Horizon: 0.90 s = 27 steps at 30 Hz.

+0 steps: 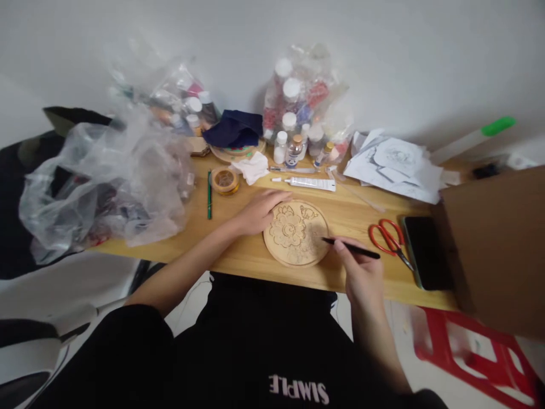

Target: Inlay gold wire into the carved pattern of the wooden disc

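Observation:
A round wooden disc (288, 230) with a flower and other outlined patterns lies flat on the table. My left hand (264, 210) rests at the disc's upper left edge, its fingers stretched out over the rim and holding nothing. On the other side, my right hand (361, 270) grips a slim black pointed tool (357, 249), like tweezers or a pen. Its tip is at the disc's right part, over a faintly drawn, speckled area. Whether the tip touches the wood I cannot tell.
Behind the disc lie a white tube (313, 183), a tape roll (225, 180), a crumpled tissue (253, 168) and small bottles (293, 150). Red-handled scissors (389, 238), a phone (428, 253) and a cardboard box (498, 244) are on the right. Plastic bags (123, 182) crowd the left.

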### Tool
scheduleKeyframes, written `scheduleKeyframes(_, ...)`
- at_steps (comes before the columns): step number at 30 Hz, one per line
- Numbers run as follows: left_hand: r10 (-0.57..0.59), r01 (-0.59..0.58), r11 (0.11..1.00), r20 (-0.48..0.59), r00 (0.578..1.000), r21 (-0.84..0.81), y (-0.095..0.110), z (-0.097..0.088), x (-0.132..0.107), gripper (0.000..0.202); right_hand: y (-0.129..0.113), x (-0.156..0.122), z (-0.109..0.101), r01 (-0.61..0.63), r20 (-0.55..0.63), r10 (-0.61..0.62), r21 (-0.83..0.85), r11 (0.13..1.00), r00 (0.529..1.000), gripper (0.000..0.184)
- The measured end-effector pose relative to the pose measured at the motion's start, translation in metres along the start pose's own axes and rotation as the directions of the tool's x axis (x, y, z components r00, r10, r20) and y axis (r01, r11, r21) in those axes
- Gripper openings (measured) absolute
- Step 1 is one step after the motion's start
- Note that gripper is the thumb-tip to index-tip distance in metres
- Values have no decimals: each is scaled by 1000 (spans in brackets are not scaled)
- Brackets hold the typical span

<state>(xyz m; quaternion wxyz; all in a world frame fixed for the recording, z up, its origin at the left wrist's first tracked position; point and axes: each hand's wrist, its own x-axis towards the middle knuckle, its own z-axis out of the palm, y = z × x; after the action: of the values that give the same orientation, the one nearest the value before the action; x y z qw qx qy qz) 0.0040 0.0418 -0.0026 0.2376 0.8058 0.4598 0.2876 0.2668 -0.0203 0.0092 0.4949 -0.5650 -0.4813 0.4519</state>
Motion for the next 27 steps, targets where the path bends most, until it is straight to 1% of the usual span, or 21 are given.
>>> scheduleKeyframes(2,44,-43,999,31,999,-2,-2,1,6,48,1,16,-1,2,-42,-1,15,1000,999,24)
scheduleKeyframes(5,96,-97,995,42,994,1,-5,0,7,49,-1,33,3,10,-48,-9,36,999,999,28)
scheduleKeyframes(8,120,-120,992,1,993,31,-7,-1,2,47,-7,43,14,25,-12,-25,37,999,1000,24)
scheduleKeyframes(12,141,-137,986,-41,989,91,-9,-2,-6,36,-9,54,34,62,41,-63,23,998,997,15)
scheduleKeyframes(16,231,-214,943,-40,972,253,-10,1,-8,26,0,63,49,116,81,-118,26,993,990,11)
scheduleKeyframes(19,262,-241,912,-20,965,333,-10,5,-8,26,6,65,52,140,96,-142,25,990,985,11)
scheduleKeyframes(21,271,-244,903,-27,962,354,-11,6,-8,26,7,64,51,152,100,-154,25,988,983,11)
scheduleKeyframes(24,313,-270,884,-54,948,382,-11,7,-7,24,6,62,49,168,113,-170,29,985,979,8)
scheduleKeyframes(27,327,-283,876,-49,944,390,-11,7,-6,23,5,62,47,183,130,-186,34,982,974,8)
